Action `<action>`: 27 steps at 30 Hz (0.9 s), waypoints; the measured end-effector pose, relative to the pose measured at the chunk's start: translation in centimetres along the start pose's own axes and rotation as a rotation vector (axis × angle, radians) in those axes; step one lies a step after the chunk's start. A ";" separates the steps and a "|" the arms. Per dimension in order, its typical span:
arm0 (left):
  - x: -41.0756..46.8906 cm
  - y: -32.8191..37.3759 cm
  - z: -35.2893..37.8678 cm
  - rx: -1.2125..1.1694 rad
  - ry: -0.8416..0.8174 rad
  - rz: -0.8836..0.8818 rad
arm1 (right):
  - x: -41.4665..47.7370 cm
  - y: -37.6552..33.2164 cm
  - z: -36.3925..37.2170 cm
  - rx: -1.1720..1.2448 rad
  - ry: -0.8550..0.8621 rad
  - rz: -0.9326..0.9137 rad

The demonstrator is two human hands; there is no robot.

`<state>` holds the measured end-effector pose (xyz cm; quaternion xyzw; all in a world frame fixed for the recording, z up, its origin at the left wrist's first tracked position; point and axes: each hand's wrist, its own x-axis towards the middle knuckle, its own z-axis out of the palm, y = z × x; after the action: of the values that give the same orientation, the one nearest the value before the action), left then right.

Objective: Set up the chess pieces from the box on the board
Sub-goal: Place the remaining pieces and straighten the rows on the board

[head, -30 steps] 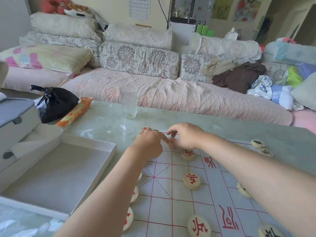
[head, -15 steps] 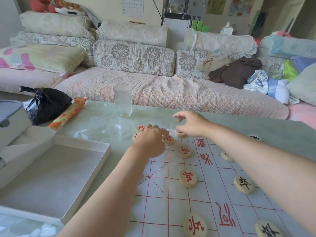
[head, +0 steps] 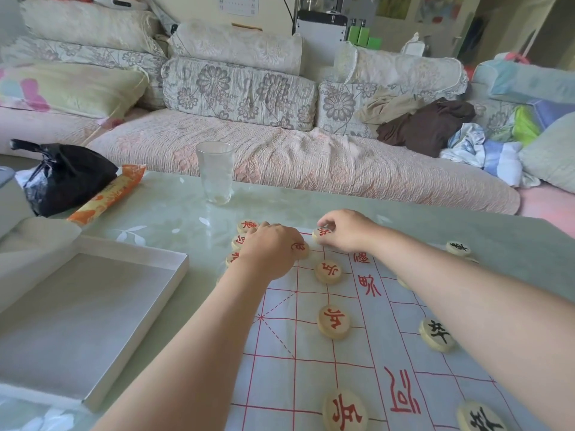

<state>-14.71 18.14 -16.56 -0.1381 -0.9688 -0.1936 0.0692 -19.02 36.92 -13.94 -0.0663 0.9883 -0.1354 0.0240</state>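
Right hand [head: 345, 233] is down now. Half a second back it hovered with fingers spread above the far edge of the board [head: 280, 384]; now thumb and fingers pinch the edge piece [head: 321, 234], red-marked, sitting on the board's far line.

Left hand [head: 270, 251] has barely moved: same far-left corner, knuckles up, fingers curled under. Can't tell if it grips anything. Corner piece [head: 301, 248], red, peeks out touching its thumb side.

Loose reds [head: 248, 226]: three on the table [head: 466, 237] just off that corner, partly hidden by the left hand.

Red column [head: 333, 321]: three pieces in file toward the camera, same spots as before.

Black pieces [head: 437, 334] on the board's right side, beside the right forearm.

Box [head: 77, 321] sits open, left of the board.

Glass [head: 214, 172], black bag [head: 65, 175] and orange packet [head: 107, 194] at the table's far side, unchanged.
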 end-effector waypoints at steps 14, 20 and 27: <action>0.2 0.3 0.6 -0.021 0.040 0.004 | -0.2 0.3 0.3 0.044 -0.006 -0.032; 0.2 0.1 0.6 -0.055 0.033 -0.007 | 0.1 0.4 0.5 0.052 -0.020 -0.032; 0.0 0.3 0.3 -0.034 0.026 0.010 | -0.5 0.3 -0.1 0.079 0.008 -0.034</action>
<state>-14.62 18.49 -16.76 -0.1414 -0.9637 -0.2115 0.0805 -18.55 37.30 -13.96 -0.0816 0.9810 -0.1748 0.0203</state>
